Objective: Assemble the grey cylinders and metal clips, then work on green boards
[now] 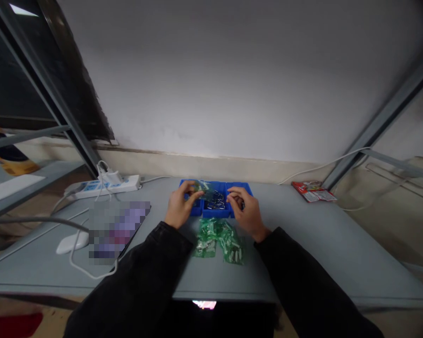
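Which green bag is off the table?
The one in the left hand: a green bag held over the blue bins. The other bags lie on the table.

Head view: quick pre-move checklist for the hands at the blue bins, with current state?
1. Left hand has hold of the small green bag: ok, pinched above the bins.
2. Right hand free of other items: cannot tell, fingertips are curled at the bin edge and too small to read.
3. Blue bins sit flat on the table: ok.
4. Parts in the middle bin: ok, dark pieces visible; count cannot tell.
5. Pile of green bags in front of the bins, between the forearms: ok.
6. White power strip and its cables apart from the hands: ok, off to the left.
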`<state>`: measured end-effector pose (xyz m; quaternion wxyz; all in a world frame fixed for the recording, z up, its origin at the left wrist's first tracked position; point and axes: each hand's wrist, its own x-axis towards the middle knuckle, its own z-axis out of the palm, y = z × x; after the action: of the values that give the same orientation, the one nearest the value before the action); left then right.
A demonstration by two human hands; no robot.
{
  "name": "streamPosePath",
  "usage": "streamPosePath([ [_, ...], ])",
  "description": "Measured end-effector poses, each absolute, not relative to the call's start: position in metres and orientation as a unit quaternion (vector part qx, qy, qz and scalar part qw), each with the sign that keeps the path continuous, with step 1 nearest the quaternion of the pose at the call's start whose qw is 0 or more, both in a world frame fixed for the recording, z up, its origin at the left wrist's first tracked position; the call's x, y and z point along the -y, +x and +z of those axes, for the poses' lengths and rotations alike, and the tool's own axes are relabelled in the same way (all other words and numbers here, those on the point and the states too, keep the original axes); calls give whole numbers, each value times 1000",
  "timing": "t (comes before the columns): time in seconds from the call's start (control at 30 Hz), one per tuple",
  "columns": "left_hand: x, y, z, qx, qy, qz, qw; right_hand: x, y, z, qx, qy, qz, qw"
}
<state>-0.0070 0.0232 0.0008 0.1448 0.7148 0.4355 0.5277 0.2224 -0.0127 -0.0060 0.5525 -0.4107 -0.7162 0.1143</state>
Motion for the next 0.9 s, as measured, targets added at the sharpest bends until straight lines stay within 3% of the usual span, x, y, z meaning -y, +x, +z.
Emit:
streamPosePath([
  [0.2,-51,-48,6,-561,719,386,136,10,228,-8,764,-402,28,505],
  [0.33,-56,-53,4,-565,746,336,108,12,224,-10,805,-364,13,468],
  [0.5,-63,-59,-16,-531,783,324,-8,13,223,-11,824,-353,15,443],
  [0.7,-73,-67,-34,-555,778,293,-10,19,221,-6,860,-340,34,378],
  [0.9,-57,-59,-13,-514,775,367,-21,30,216,1,902,-329,55,273],
])
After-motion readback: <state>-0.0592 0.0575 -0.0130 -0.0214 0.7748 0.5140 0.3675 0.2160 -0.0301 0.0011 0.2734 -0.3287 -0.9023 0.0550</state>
